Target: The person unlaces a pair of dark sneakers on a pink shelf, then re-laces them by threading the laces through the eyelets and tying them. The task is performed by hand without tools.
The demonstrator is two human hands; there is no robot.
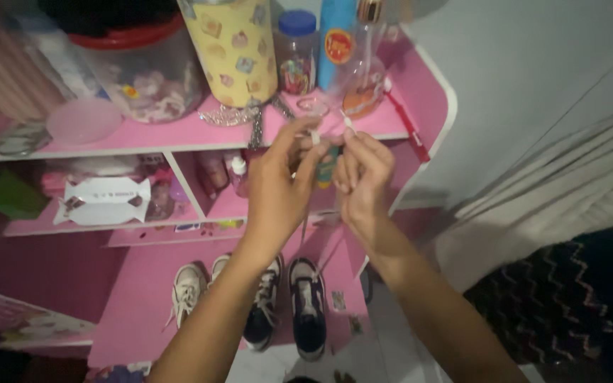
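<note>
left hand (pixel 278 186): raised in front of the pink shelf (pixel 179 135), back of the hand toward the camera, fingers curled in and thumb and forefinger pinched on one end of a small white stick (pixel 315 135).
right hand (pixel 363 174): raised just beside the left hand, fingers bunched and closed, tips pinched on a second small white stick (pixel 348 123) that stuck up tilted above the knuckles.
white sticks: both were thin and pale, held close together between the two hands, level with the front edge of the upper shelf; too small and blurred to tell what they were.
hands together: fingertips nearly met; whether they touched could not be told.
upper shelf: a yellow patterned container (pixel 234 50) stood in the middle, a small jar with a blue lid (pixel 297 53) just beside it to the right, then a blue bottle (pixel 336 42) and a clear bottle (pixel 367 71).
left of shelf: a clear tub with a red lid (pixel 143 67) stood behind a round pink lid (pixel 84 120).
lower shelf: a white candy-shaped card (pixel 104 198) leaned at the front, small bottles (pixel 239 174) stood near the divider.
floor level: a white sneaker (pixel 187 291) lay beside two dark sneakers (pixel 308 305) on a pink board, below the forearms.
right side: a grey wall (pixel 533 64) and a pale curtain (pixel 555 206) hung well apart from the hands.
</note>
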